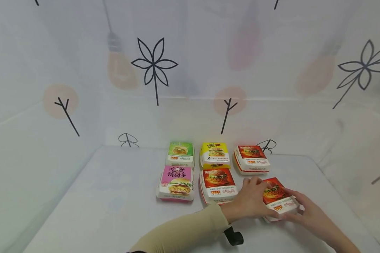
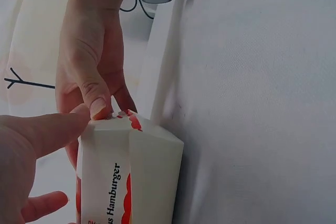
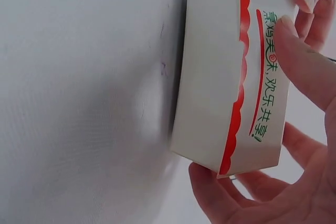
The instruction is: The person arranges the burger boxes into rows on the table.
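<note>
A red and white hamburger box [image 1: 277,196] sits at the right end of the front row, turned at an angle on the white surface. My left hand [image 1: 252,199] holds its left side, thumb at the near corner and fingers over the far left edge. On the opposite side, my right hand [image 1: 313,216] grips the box with its thumb in front and fingers behind. The right wrist view shows the white side wall [image 3: 210,72] with a red scalloped edge and green lettering; the lid looks closed. In the left wrist view both thumbs meet near one corner.
Left of the hands stand a red hamburger box [image 1: 218,182] and a pink one [image 1: 176,183]. Behind them are a green box [image 1: 180,154], a yellow box [image 1: 214,154] and another red box [image 1: 251,160]. A patterned white cloth wall [image 1: 190,119] closes off the back.
</note>
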`<control>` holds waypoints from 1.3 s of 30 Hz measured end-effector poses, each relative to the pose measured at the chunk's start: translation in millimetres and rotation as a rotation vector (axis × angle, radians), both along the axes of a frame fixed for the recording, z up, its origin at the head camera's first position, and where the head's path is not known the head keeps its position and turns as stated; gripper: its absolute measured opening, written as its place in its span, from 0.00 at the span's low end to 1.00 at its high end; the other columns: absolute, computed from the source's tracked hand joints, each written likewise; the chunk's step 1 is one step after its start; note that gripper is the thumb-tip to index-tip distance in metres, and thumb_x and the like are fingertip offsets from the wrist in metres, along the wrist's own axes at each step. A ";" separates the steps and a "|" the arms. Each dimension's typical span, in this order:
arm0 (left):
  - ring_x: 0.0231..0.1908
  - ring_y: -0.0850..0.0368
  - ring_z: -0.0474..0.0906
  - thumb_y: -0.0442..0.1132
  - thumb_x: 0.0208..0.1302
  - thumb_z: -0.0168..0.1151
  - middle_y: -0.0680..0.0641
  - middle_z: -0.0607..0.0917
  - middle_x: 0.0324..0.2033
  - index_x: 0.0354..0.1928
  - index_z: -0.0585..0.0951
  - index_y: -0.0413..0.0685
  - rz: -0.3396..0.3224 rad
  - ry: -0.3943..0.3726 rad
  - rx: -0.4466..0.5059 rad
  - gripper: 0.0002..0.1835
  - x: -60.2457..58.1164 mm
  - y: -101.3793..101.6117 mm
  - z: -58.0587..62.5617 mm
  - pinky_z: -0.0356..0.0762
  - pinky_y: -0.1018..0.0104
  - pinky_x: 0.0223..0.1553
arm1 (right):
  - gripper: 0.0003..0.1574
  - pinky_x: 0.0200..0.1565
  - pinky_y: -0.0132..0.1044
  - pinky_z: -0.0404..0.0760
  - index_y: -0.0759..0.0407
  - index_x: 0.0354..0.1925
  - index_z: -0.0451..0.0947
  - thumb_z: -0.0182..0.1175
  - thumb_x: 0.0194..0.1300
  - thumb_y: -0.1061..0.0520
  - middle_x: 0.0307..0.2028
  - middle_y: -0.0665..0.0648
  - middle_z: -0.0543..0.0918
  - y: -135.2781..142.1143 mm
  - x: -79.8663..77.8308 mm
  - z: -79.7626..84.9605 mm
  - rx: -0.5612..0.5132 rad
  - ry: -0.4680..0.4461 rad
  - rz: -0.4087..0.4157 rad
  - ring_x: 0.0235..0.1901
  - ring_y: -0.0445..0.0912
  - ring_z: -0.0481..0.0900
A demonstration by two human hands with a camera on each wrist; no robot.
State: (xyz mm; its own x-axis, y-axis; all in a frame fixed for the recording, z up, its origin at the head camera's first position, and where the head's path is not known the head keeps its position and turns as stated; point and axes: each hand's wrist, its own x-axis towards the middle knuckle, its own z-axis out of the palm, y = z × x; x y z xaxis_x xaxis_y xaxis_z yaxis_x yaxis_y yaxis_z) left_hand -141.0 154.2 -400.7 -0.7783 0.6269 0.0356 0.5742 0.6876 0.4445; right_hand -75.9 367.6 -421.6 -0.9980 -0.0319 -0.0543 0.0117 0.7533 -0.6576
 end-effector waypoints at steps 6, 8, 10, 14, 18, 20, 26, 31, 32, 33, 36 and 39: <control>0.57 0.64 0.61 0.66 0.49 0.74 0.62 0.67 0.60 0.65 0.71 0.72 -0.010 0.011 0.022 0.40 0.0 -0.9 -1.4 0.70 0.72 0.52 | 0.60 0.53 0.69 0.72 0.65 0.75 0.54 0.70 0.59 0.38 0.69 0.77 0.57 2.0 -0.2 0.1 0.020 -0.086 -0.052 0.64 0.73 0.57; 0.60 0.64 0.62 0.63 0.51 0.74 0.61 0.66 0.62 0.66 0.71 0.70 -0.016 0.016 0.040 0.40 -0.2 -1.9 -2.3 0.70 0.71 0.54 | 0.59 0.53 0.67 0.73 0.64 0.75 0.54 0.68 0.60 0.37 0.69 0.77 0.58 4.4 1.1 -0.2 0.025 -0.096 -0.064 0.64 0.72 0.59; 0.62 0.64 0.61 0.60 0.53 0.74 0.61 0.66 0.64 0.67 0.70 0.68 -0.021 0.018 0.058 0.39 -0.3 -2.8 -2.6 0.69 0.70 0.57 | 0.57 0.52 0.65 0.76 0.63 0.75 0.56 0.67 0.61 0.36 0.69 0.76 0.58 6.7 2.6 -0.7 0.029 -0.092 -0.068 0.63 0.72 0.61; 0.68 0.63 0.59 0.55 0.56 0.73 0.62 0.66 0.67 0.69 0.69 0.67 -0.021 0.023 0.071 0.38 0.1 -3.9 -2.5 0.66 0.67 0.63 | 0.54 0.49 0.65 0.76 0.63 0.74 0.58 0.65 0.63 0.37 0.69 0.77 0.61 9.0 3.2 0.0 0.050 -0.074 -0.072 0.60 0.73 0.67; 0.71 0.65 0.56 0.54 0.58 0.72 0.64 0.67 0.68 0.70 0.68 0.68 -0.021 0.015 0.042 0.38 0.6 -3.4 -1.9 0.63 0.66 0.66 | 0.53 0.48 0.65 0.75 0.64 0.74 0.59 0.65 0.63 0.36 0.68 0.78 0.62 8.6 0.8 3.0 0.090 -0.069 -0.082 0.59 0.73 0.68; 0.71 0.66 0.56 0.55 0.59 0.71 0.64 0.67 0.68 0.71 0.68 0.69 -0.021 0.010 0.030 0.38 0.9 -3.3 -1.4 0.63 0.66 0.66 | 0.52 0.48 0.65 0.75 0.64 0.73 0.61 0.65 0.63 0.36 0.67 0.78 0.64 7.9 0.3 4.1 0.106 -0.056 -0.084 0.59 0.73 0.69; 0.69 0.67 0.59 0.53 0.60 0.71 0.65 0.68 0.68 0.71 0.68 0.68 -0.020 -0.011 0.055 0.37 0.0 -7.7 1.5 0.64 0.65 0.65 | 0.51 0.49 0.68 0.74 0.64 0.72 0.62 0.65 0.64 0.36 0.65 0.79 0.66 4.5 -2.7 6.9 0.124 -0.064 -0.087 0.60 0.74 0.67; 0.65 0.67 0.64 0.51 0.62 0.70 0.64 0.71 0.65 0.71 0.69 0.65 -0.034 0.001 0.060 0.35 -4.1 -12.7 5.9 0.67 0.67 0.63 | 0.52 0.50 0.68 0.73 0.63 0.72 0.63 0.64 0.64 0.34 0.65 0.78 0.66 0.1 -7.8 7.1 0.120 -0.065 -0.088 0.61 0.74 0.66; 0.65 0.67 0.65 0.51 0.62 0.70 0.64 0.71 0.65 0.71 0.69 0.64 -0.035 0.004 0.057 0.35 -5.1 -13.4 6.8 0.67 0.68 0.62 | 0.52 0.50 0.69 0.73 0.63 0.72 0.63 0.64 0.63 0.34 0.65 0.78 0.67 -0.9 -8.8 7.0 0.120 -0.059 -0.086 0.61 0.74 0.66; 0.64 0.67 0.65 0.51 0.62 0.70 0.64 0.72 0.65 0.71 0.69 0.64 -0.035 0.008 0.052 0.35 -6.0 -14.0 7.7 0.67 0.68 0.62 | 0.51 0.50 0.69 0.72 0.62 0.72 0.64 0.64 0.63 0.34 0.65 0.77 0.67 -1.7 -9.9 6.7 0.122 -0.050 -0.082 0.61 0.74 0.66; 0.64 0.67 0.66 0.51 0.62 0.70 0.64 0.72 0.64 0.71 0.69 0.64 -0.025 0.012 0.037 0.35 -8.3 -14.8 9.3 0.68 0.68 0.62 | 0.52 0.50 0.70 0.71 0.62 0.72 0.65 0.65 0.62 0.34 0.66 0.77 0.67 -3.4 -14.2 6.3 0.122 -0.046 -0.078 0.62 0.75 0.65; 0.64 0.67 0.65 0.51 0.62 0.70 0.64 0.72 0.64 0.71 0.68 0.65 -0.011 -0.002 0.031 0.36 -9.4 -14.9 9.8 0.68 0.67 0.62 | 0.53 0.51 0.71 0.70 0.61 0.72 0.64 0.65 0.61 0.32 0.66 0.77 0.65 -3.1 -18.5 7.2 0.120 -0.071 -0.076 0.62 0.75 0.64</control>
State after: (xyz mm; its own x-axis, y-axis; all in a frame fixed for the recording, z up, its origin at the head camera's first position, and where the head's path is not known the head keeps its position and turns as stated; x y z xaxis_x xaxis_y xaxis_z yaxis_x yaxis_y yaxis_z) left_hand -150.4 139.2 -390.9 -0.7715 0.6340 0.0538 0.5807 0.6670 0.4667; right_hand -94.4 364.5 -414.4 -0.9908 0.0550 -0.1237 0.1153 0.8216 -0.5583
